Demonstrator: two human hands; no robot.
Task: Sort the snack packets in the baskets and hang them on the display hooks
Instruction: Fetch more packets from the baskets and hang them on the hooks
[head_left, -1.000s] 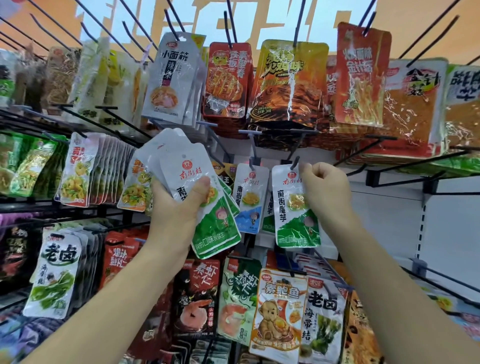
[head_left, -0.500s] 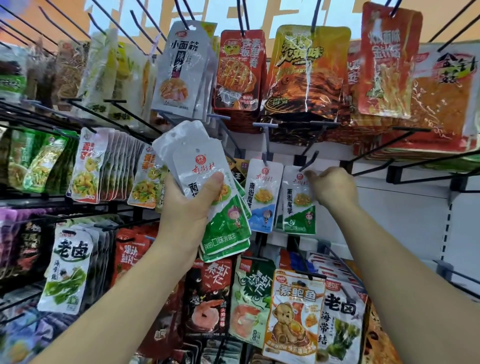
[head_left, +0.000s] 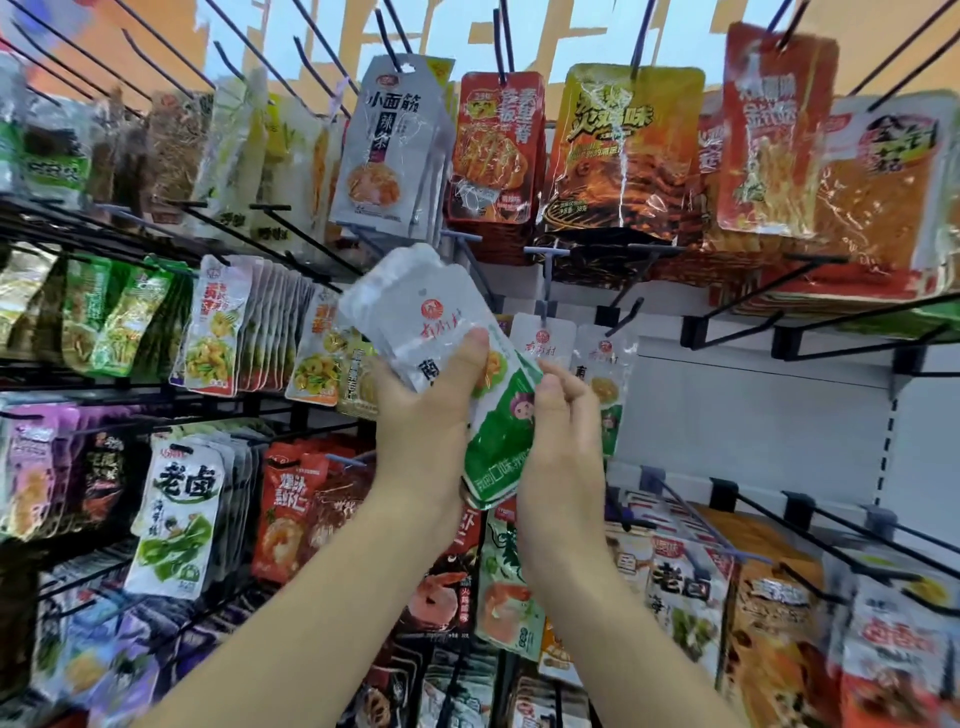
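Both hands are on the same bunch of packets. The left hand (head_left: 421, 415) grips a fanned stack of white-and-green plastic snack packets (head_left: 415, 306), with the thumb pressed flat across the front one and the top ends tilted up and to the left. The right hand (head_left: 563, 436) has its fingers curled at the lower right edge of that stack, thumb on the green part, so it's pinching it too. The stack is mid-air in front of the rack, roughly centre of view. Just behind it on the right, a matching white-and-green hanging packet (head_left: 605, 364) dangles from a black wire display hook (head_left: 626, 312), beside a white packet with a red logo (head_left: 540, 348). The row above has a grey foil packet (head_left: 384, 150) and a red foil packet (head_left: 498, 150), both pretty blurry.
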